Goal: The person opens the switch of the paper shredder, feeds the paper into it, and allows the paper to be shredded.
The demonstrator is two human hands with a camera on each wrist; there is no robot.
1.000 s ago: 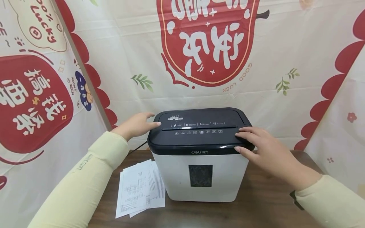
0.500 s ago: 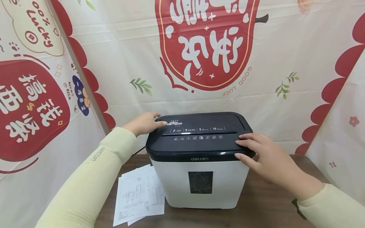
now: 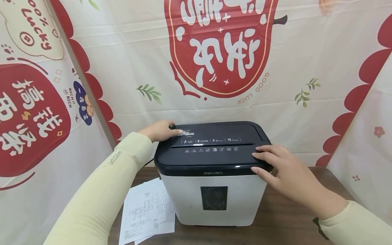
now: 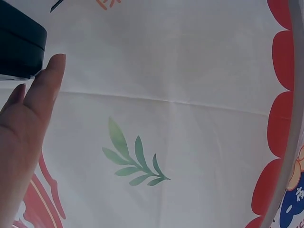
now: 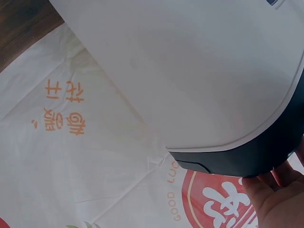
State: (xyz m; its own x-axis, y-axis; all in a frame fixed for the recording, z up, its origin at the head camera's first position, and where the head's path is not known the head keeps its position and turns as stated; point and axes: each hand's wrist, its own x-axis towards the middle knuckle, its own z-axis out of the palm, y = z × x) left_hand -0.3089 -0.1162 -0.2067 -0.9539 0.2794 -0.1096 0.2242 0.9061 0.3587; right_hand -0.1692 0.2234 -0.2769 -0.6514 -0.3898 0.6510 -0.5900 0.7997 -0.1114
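Observation:
A deli paper shredder (image 3: 183, 199) with a white body and a dark window (image 3: 214, 198) stands on the table. Its black lid (image 3: 211, 160) has a narrow feed slot across the top and a row of white icons. At the back left corner, my left hand (image 3: 160, 131) lays its thumb on the lid; the other fingers reach behind it, mostly hidden in the head view. Straight fingers (image 4: 45, 92) lie along the lid's edge in the left wrist view. My right hand (image 3: 288, 170) rests its fingertips on the lid's right end, thumb at the front rim.
Several printed paper sheets (image 3: 147, 211) lie left of the shredder on the brown wooden table (image 3: 275, 217). A black cord (image 3: 148, 162) runs out on the shredder's left. White printed cloth (image 3: 122, 61) hangs close behind and at both sides.
My left hand has moved rightward along the lid's back left corner, its thumb now farther onto the top. The right hand keeps its place on the lid. The head view has shifted slightly.

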